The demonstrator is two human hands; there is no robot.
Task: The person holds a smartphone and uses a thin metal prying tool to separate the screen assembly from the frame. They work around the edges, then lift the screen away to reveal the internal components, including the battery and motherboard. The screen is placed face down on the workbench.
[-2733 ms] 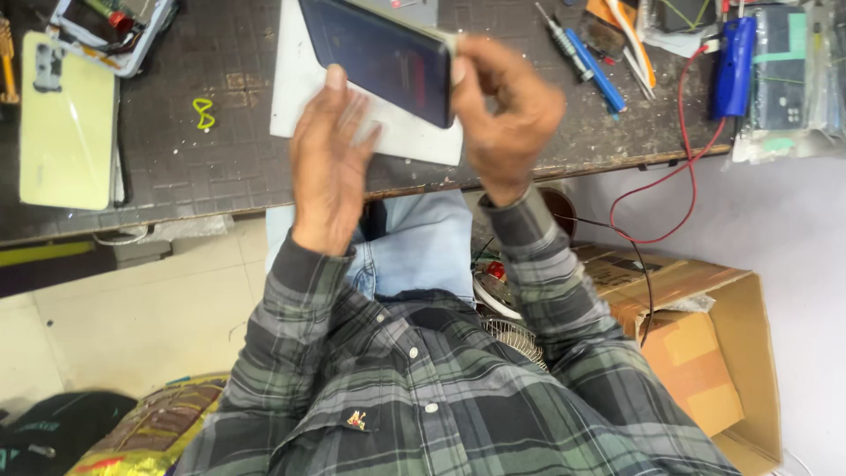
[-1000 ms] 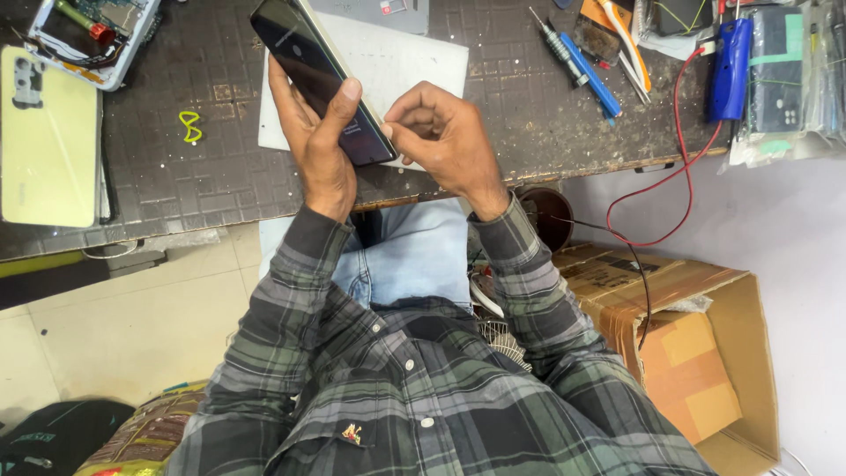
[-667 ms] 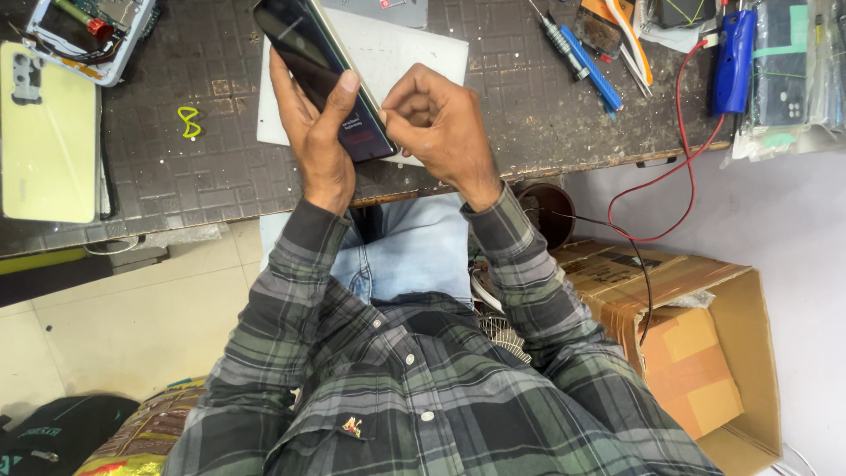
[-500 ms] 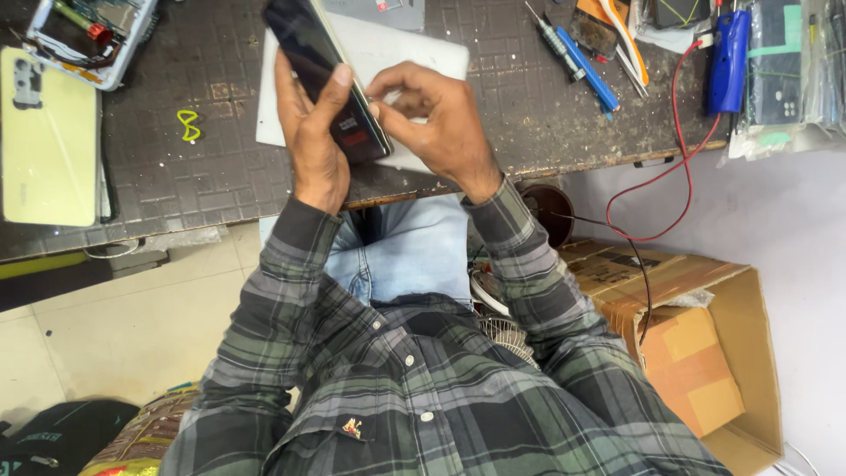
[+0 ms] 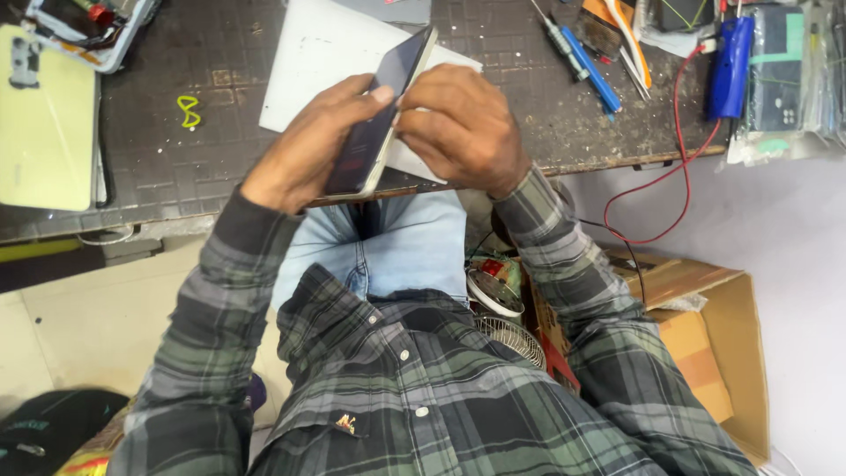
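Note:
A smartphone [image 5: 377, 123] with a dark screen and pale frame is held edge-up above the dark workbench [image 5: 220, 132]. My left hand [image 5: 304, 150] grips it from the left side, thumb near the top. My right hand [image 5: 458, 128] presses its fingertips against the phone's right edge. Under both hands lies a white sheet [image 5: 308, 62] on the bench.
A pale green phone back panel [image 5: 44, 123] lies at the left, a yellow loop [image 5: 188, 110] beside it. Screwdrivers [image 5: 582, 62], a blue cylinder [image 5: 730, 66] and red wires [image 5: 679, 150] sit at the right. A cardboard box [image 5: 705, 353] and a small fan [image 5: 507, 330] stand below the bench.
The phone has turned from slanting left with its screen facing up to standing on edge, tilted right. My right hand has closed in on its right edge.

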